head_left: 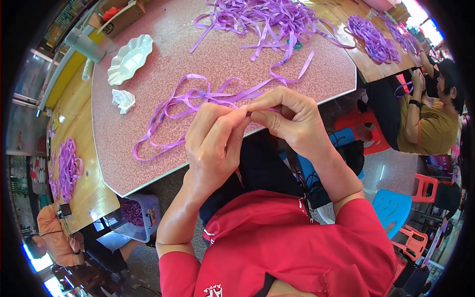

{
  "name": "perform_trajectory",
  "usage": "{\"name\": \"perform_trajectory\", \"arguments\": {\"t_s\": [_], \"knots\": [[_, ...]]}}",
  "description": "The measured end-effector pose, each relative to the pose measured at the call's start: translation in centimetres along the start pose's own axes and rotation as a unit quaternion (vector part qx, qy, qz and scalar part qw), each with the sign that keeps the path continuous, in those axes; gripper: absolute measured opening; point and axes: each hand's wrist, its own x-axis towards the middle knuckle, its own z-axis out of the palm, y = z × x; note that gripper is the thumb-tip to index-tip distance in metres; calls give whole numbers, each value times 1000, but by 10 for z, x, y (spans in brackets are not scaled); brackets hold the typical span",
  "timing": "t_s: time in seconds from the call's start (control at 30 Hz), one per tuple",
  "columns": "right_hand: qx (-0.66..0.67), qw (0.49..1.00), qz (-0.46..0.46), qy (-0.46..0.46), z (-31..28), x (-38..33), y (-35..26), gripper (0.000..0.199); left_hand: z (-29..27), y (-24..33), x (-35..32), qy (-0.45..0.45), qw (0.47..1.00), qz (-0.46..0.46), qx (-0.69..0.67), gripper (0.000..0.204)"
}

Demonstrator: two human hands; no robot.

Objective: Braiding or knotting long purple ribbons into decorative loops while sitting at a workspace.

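Observation:
My left hand (215, 136) and my right hand (292, 119) meet over the near edge of the pink speckled table (148, 173). Both pinch a small dark purple bit of a purple ribbon (185, 111) between thumb and forefinger; most of that bit is hidden by the fingertips. The rest of the ribbon lies in loose loops on the table just beyond my hands. One end runs off toward a large tangled heap of purple ribbons (262, 20) at the far side.
A white scalloped dish (131, 59) and a crumpled white tissue (123, 100) lie at the left. More ribbon piles rest on wooden tables left (69, 168) and right (373, 39). People sit at both sides. Stools, one blue (392, 210), stand at the right; a plastic bin (136, 218) is lower left.

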Motion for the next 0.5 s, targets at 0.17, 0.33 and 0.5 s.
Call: {"name": "perform_trajectory", "arguments": {"t_s": [0.17,0.33,0.5], "knots": [[28,998,-12,49,4,-4,4,12,1,2,1,-26,987,-120,-107,17],[46,996,-44,60,5,-7,7,13,8,-2,-8,-30,947,-177,-268,21],[68,997,3,24,1,-10,4,12,6,-6,-19,-82,986,-105,-104,35]]}}
